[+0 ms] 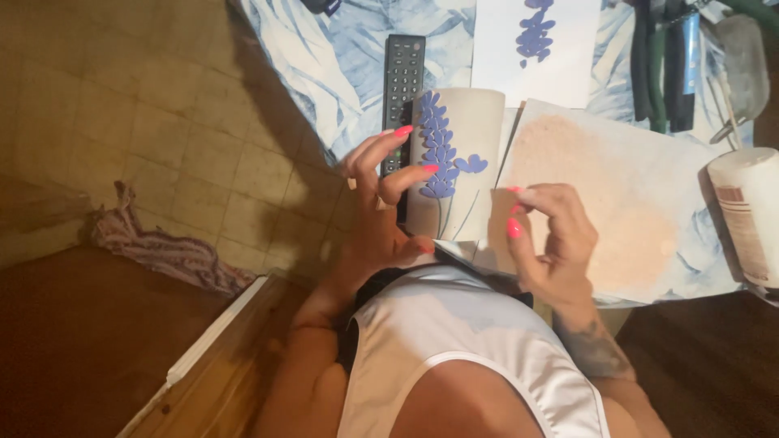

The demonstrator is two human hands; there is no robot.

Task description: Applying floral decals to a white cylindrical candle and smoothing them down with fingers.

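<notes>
A pale cylindrical mug [471,146] with purple flower petals stuck to its side lies at the near edge of the table. My left hand [377,203] touches its left side, two fingertips against the petals and the thumb under its lower end. Just right of the mug's lower end my right hand [552,235] hovers, its fingers pinched together; whether it pinches anything is too small to tell. Both hands have bright pink nails.
A black remote control [402,85] lies left of the mug on the blue leaf-patterned tablecloth [341,57]. A white sheet with a purple flower [535,45] lies behind it, a stained board [641,203] to the right, a paper roll [746,211] at the far right, and tools [665,65] at the back.
</notes>
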